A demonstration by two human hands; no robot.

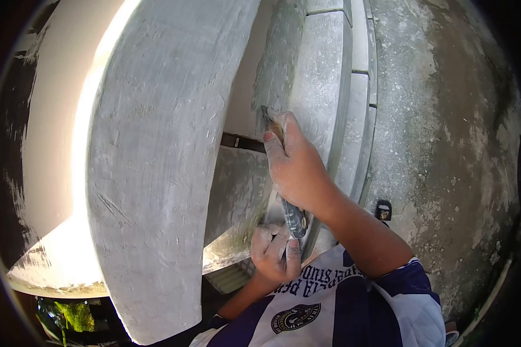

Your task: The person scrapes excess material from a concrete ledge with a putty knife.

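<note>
Head view: right hand (292, 159) clasps tool (296, 220) lengthwise, tip (265, 113) pointing forward; left hand (274, 254) curled.

The right hand (298, 159) hides the middle of the tool (296, 220); just below, the curled left hand (274, 254) hides its palm

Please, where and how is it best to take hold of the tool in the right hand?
Probably take the tool by its exposed dark handle, coming from the body's side: this end sticks out past the right hand, toward the shirt, while the narrow tip points away.
</note>
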